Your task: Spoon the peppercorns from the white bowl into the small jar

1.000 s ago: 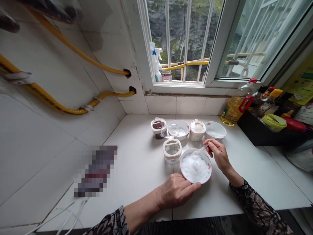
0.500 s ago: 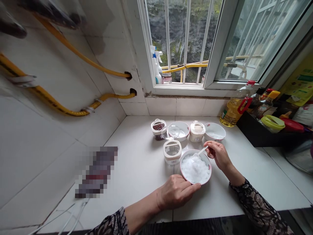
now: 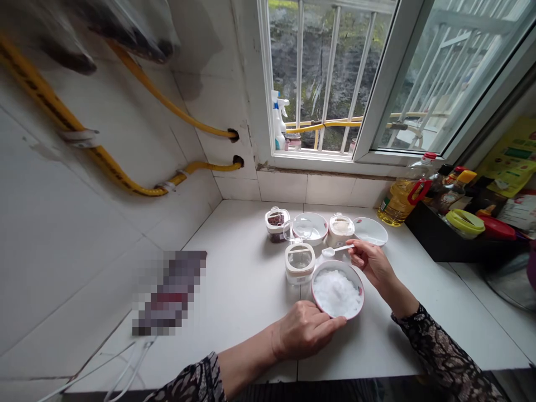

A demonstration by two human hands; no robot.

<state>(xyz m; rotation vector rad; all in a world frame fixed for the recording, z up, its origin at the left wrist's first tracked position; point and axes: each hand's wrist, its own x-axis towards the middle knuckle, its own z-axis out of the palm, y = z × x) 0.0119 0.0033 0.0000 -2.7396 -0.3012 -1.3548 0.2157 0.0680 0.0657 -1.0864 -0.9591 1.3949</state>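
Left hand point(image 3: 304, 330) grips the near rim of a white bowl point(image 3: 359, 309) heaped with coarse white crystals point(image 3: 336, 291). Right hand point(image 3: 372, 263) pinches a white plastic spoon point(image 3: 335, 251), its tip past the bowl's far rim, just beside a square clear jar point(image 3: 300, 263). Bowl sits on white tile desk point(image 3: 251, 245)

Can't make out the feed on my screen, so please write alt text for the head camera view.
A person's left hand grips a pink-rimmed white bowl heaped with white granules, while the right hand holds a small white spoon beyond it. Small storage jars and bowls stand behind on a white tiled counter.
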